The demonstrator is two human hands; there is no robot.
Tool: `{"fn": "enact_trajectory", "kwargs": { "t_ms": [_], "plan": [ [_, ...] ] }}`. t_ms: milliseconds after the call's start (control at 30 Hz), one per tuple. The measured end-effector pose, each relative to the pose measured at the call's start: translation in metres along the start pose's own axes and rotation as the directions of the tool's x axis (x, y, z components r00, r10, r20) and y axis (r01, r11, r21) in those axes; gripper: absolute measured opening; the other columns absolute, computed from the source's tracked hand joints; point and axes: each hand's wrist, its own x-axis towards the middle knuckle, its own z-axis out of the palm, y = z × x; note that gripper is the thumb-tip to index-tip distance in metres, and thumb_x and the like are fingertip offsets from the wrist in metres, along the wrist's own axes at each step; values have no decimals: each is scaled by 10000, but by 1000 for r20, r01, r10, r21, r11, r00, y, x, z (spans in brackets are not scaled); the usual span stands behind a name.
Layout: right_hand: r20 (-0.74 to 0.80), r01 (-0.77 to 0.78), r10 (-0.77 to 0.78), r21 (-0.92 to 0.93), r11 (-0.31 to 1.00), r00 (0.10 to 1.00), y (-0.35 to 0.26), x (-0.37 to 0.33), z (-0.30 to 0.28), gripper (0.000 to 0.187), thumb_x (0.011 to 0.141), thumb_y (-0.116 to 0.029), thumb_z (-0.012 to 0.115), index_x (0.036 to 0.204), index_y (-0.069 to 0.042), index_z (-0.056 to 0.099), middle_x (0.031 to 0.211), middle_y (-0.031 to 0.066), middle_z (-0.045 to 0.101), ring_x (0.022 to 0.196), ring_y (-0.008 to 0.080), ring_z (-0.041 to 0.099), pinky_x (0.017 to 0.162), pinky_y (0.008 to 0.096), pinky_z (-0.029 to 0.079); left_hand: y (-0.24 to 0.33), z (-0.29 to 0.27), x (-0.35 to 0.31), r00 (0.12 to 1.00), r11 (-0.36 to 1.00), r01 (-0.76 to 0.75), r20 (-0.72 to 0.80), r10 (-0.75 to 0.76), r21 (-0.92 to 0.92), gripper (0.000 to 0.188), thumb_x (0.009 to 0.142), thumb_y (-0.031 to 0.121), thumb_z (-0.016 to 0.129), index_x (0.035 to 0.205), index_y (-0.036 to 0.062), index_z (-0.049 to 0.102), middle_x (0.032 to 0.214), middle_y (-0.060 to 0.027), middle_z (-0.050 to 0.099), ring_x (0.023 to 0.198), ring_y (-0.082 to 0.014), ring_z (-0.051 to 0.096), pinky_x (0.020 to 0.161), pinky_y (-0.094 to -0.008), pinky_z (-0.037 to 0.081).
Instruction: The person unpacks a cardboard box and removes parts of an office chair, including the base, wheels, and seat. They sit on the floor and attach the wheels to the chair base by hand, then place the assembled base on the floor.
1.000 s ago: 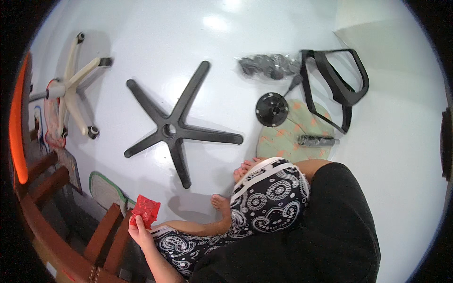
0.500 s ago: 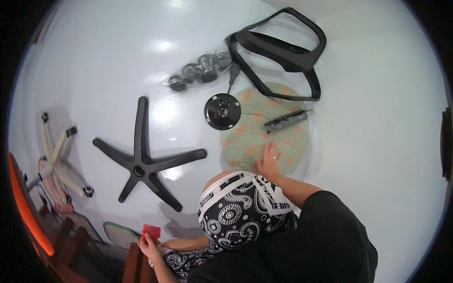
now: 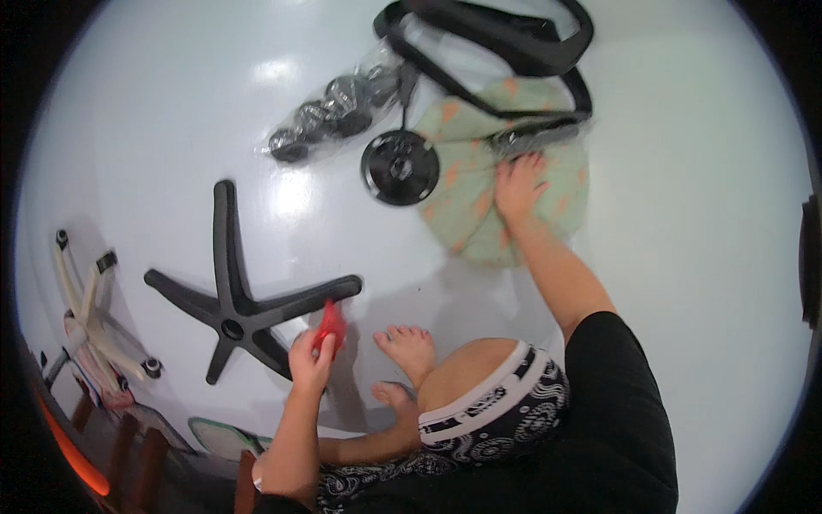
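Observation:
My left hand is closed around a small red plastic packet, held up beside the black five-armed chair base. My right hand lies with fingers spread on the round green seat cushion with orange patches. Its fingertips reach up to a plastic-wrapped black cylinder on the cushion; I cannot tell whether they touch it. Left of the cushion sits a black round disc-shaped part with a lever. A black armrest frame overlaps the cushion's far edge.
Casters in a clear bag lie beyond the disc. A beige chair base with casters is at the far left. Brown wooden legs and an orange curved edge fill the lower left. My bare feet rest near the middle.
My right hand has moved forward over the cushion to the wrapped cylinder. My left hand has brought the red packet up and right, near the base. My knee has shifted back, revealing my feet.

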Motion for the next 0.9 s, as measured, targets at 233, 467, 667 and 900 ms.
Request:
{"fn": "enact_trajectory", "kwargs": {
  "t_ms": [233, 467, 667, 900],
  "plan": [
    [-134, -395, 401, 73, 916, 906, -22, 38, 20, 605, 860, -258, 393, 1361, 16, 191, 1449, 123, 173, 1327, 262, 187, 997, 628, 148, 2, 33, 22, 939, 943, -332, 102, 329, 17, 171, 735, 190, 650, 789, 37, 596, 733, -124, 582, 720, -326, 548, 658, -390, 440],
    [-137, -301, 276, -221, 928, 951, -31, 38, -10, 618, 801, -280, 480, 1288, 52, 296, 1396, 173, 254, 1276, 280, 289, 986, 572, 244, 7, -4, 28, 961, 960, -277, -9, 277, -44, 184, 720, 235, 670, 769, 66, 617, 704, -106, 601, 657, -297, 571, 601, -363, 454],
    [-31, -46, 36, -410, 911, 999, -29, 47, -2, 530, 766, -241, 579, 1174, 61, 428, 1259, 195, 425, 1179, 288, 396, 1009, 442, 274, 17, -113, 92, 971, 983, -129, -183, 152, 132, 202, 747, 282, 630, 724, 82, 623, 640, -115, 583, 611, -287, 575, 560, -362, 452],
    [-116, -247, 226, -213, 945, 967, -64, 32, -5, 444, 792, -237, 521, 1144, 26, 452, 1181, 170, 475, 1081, 290, 468, 931, 435, 350, 38, -176, 138, 901, 944, -191, -332, 278, 270, 274, 788, 336, 589, 799, 65, 628, 663, -124, 592, 616, -288, 581, 561, -374, 452]
  ]
}}
